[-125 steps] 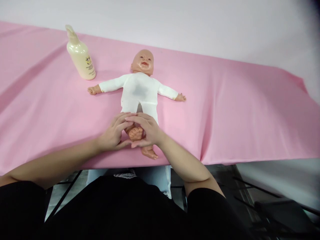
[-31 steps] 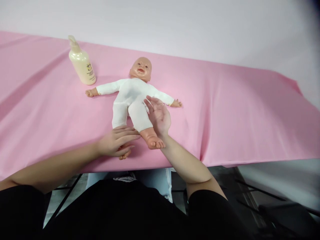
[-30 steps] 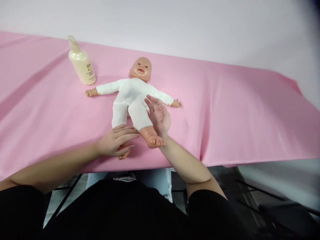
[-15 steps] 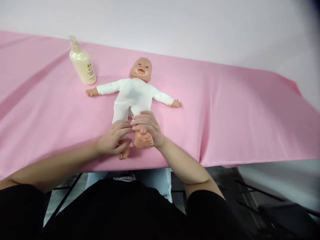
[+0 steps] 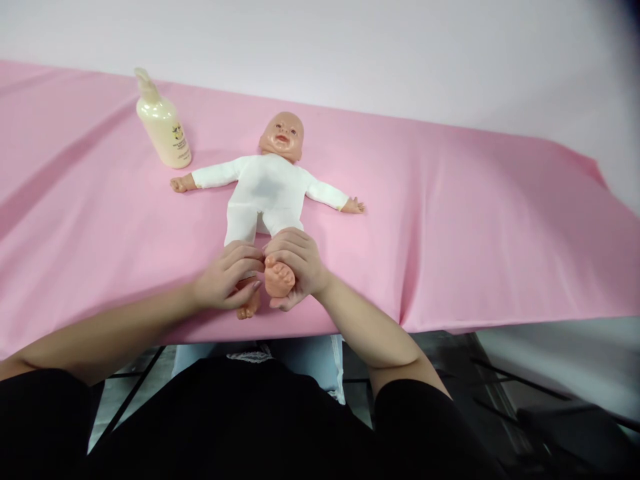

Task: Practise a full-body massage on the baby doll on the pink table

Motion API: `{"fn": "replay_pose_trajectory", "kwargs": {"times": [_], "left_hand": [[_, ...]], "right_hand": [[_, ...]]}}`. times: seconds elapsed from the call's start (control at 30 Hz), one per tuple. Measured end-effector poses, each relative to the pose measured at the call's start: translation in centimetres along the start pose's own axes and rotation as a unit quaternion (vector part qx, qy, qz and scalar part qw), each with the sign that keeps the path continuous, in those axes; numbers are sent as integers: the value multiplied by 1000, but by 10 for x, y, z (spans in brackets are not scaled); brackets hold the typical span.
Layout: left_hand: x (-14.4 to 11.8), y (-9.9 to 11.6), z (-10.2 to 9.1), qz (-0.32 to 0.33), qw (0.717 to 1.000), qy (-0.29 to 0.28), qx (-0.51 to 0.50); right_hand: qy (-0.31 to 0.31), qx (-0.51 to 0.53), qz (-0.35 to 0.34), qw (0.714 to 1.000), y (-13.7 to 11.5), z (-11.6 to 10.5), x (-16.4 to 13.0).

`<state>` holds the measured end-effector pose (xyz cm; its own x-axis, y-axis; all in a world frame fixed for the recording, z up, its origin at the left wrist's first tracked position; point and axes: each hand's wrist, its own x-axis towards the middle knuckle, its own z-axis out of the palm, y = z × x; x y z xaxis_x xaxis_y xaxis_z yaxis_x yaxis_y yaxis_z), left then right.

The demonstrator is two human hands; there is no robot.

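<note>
Here's your right hand (image 5: 299,261) curled round the doll's (image 5: 265,187) upturned foot (image 5: 279,280), thumb beneath; your left hand (image 5: 225,277) sits half-curled over the other leg (image 5: 241,225), its grip hard to tell. The doll lies face-up on the pink tabletop (image 5: 475,233), pump bottle (image 5: 166,133) standing near one outstretched arm (image 5: 216,175).

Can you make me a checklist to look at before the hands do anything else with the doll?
1. Bald, tan plastic doll with a white body face up on the smooth pink cloth: ok.
2. Right hand around the doll's tipped-up tan foot: ok.
3. Left hand gripping the other leg firmly: cannot tell.
4. Cream-coloured pump bottle standing upright: ok.
5. Both hands free: not ok, they're at the doll's legs.
</note>
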<state>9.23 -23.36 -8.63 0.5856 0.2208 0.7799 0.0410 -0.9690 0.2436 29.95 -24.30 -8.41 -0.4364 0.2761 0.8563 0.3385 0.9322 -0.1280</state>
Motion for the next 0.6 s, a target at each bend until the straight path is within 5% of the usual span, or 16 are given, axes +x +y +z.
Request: {"fn": "replay_pose_trajectory", "kwargs": {"times": [0.6], "left_hand": [[1,0,2,2,999,-31,-14]], "right_hand": [[12,34,-24,999,-11,-3,9]]}}
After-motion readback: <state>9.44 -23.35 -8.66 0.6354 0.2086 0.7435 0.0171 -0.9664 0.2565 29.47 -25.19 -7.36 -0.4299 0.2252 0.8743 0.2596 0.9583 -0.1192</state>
